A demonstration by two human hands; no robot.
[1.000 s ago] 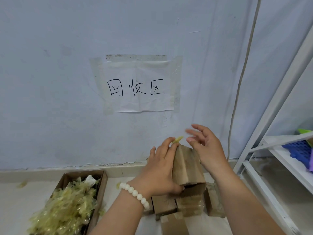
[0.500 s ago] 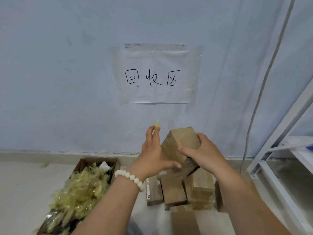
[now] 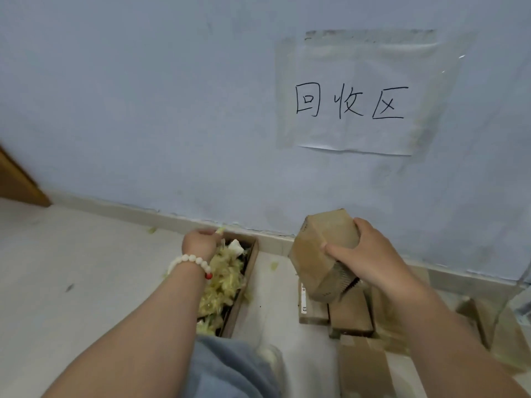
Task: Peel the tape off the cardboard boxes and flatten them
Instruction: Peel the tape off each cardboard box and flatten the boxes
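Swung left since earlier, my left hand (image 3: 199, 245) pinches 1 tape scrap (image 3: 219, 231) over the bin (image 3: 247, 278) at lower centre; I'd release it well inside while my right hand (image 3: 370, 258) grips the cardboard box (image 3: 319, 248), centre-right.

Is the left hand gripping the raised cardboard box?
No: the right hand alone grips the cardboard box; the left hand pinches a tape scrap over the scrap-filled box.
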